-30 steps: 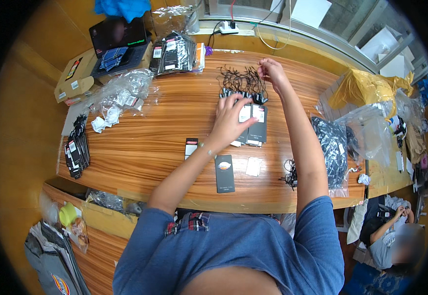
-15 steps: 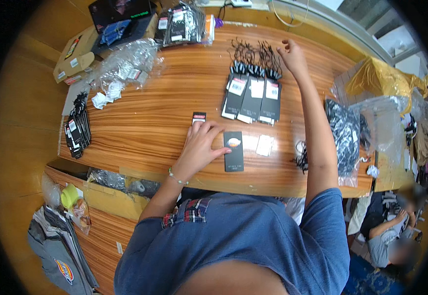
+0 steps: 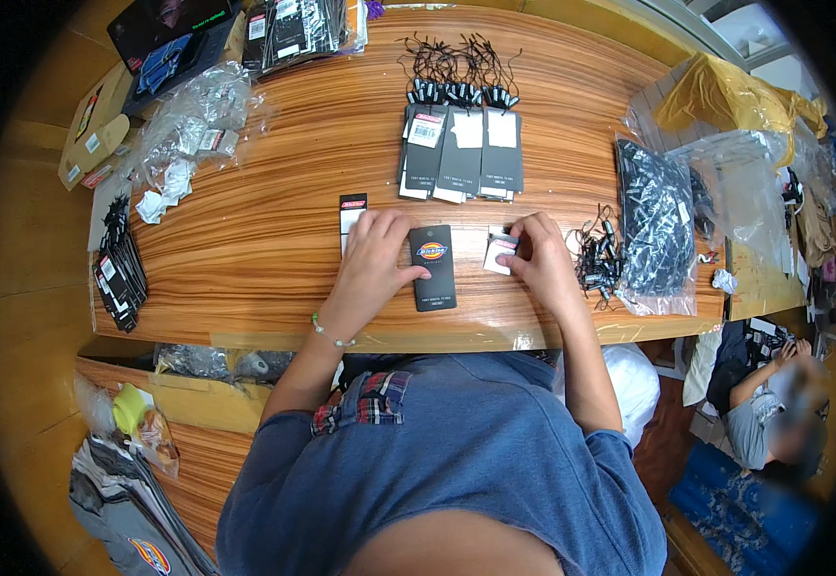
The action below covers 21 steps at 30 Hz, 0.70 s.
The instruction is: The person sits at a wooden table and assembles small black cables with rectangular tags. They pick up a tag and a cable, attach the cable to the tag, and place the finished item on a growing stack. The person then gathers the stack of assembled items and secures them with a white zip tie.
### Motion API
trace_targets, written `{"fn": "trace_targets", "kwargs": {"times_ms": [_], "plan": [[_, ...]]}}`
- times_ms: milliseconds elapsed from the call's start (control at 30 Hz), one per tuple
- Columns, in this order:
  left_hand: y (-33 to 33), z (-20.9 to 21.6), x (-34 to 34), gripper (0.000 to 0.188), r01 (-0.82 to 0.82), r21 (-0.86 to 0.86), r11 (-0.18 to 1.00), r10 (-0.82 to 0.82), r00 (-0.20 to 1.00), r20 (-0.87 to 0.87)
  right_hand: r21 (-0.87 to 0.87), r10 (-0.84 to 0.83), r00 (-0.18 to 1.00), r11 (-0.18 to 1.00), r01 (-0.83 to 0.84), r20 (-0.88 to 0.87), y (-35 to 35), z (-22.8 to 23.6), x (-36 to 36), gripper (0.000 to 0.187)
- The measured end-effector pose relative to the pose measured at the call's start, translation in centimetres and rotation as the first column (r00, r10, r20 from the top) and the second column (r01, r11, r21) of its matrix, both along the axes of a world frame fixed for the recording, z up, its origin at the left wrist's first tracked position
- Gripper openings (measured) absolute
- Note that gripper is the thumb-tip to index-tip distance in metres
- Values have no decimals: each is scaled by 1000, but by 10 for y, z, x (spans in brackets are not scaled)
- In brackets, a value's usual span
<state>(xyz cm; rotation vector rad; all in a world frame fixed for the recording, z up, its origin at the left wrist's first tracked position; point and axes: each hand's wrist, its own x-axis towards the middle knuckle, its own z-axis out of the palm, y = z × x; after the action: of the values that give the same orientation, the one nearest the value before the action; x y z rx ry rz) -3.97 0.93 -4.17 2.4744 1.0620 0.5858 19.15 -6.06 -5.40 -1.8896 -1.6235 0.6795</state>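
My left hand (image 3: 372, 257) rests over a black-and-white tag (image 3: 353, 204), its fingers bent and partly covering it. The outstretched thumb touches the edge of a black hang tag (image 3: 434, 288) lying flat in front of me. To the right, my right hand (image 3: 548, 261) pinches a small white card (image 3: 501, 255) between thumb and fingers at the tabletop. Farther back lie three side-by-side piles of black hang tags (image 3: 460, 158), some bearing white stickers, with black strings (image 3: 456, 62) fanned out behind them.
Loose black strings (image 3: 602, 259) lie beside a clear bag of black strings (image 3: 655, 226) on the right. More tags (image 3: 122, 278) sit at the left edge. Clear plastic bags (image 3: 197, 125), a cardboard box (image 3: 92, 130) and bagged tags (image 3: 298, 34) occupy the back left. Another person (image 3: 754, 408) sits at far right.
My right hand has come back from beside the strings behind the tag piles and now grips the small white card. My left hand stays by the tags. The view has shifted slightly.
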Motion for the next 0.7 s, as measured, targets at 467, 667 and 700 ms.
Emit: {"fn": "trace_targets", "kwargs": {"times_ms": [467,667,700], "plan": [[-25,-5,21,32,276,-764,583,321,786,528,78,15,927,997,16,-374,-18,23,-38,27],[-29,-8,31,34,273,-775,570,316,799,513,134,-185,938,964,231,-292,-20,23,18,19],[-28,-10,32,34,278,-770,574,311,796,519,298,-295,950,903,311,-98,-18,17,43,12]]}}
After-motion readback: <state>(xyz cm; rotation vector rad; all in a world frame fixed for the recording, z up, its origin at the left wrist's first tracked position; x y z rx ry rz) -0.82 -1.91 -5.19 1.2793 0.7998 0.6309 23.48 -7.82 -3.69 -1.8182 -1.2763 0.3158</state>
